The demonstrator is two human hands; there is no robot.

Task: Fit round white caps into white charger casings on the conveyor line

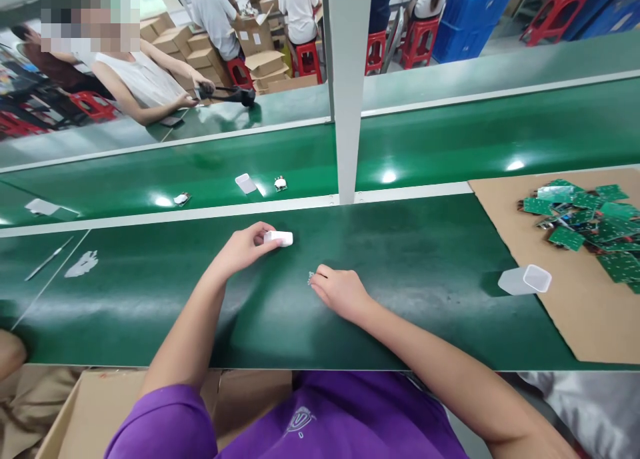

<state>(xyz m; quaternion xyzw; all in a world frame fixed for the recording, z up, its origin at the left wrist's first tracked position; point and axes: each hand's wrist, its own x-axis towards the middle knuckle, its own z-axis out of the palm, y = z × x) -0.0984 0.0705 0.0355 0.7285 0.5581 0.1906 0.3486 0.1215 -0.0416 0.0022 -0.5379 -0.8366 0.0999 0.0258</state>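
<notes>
My left hand is closed on a small white plastic case, held just above the green work surface. To its right, my right hand has its fingers pinched together low over the surface. A cluster of tiny pale, shiny pieces shows at those fingertips; their kind is too small to make out. Off to the right, a translucent white plastic cup lies on its side, overlapping the edge of a cardboard sheet.
Green circuit boards are heaped on the cardboard. A white post rises behind my hands. On the green belt lie a white cover and small parts. A tweezers-like tool lies left. Across sits a co-worker.
</notes>
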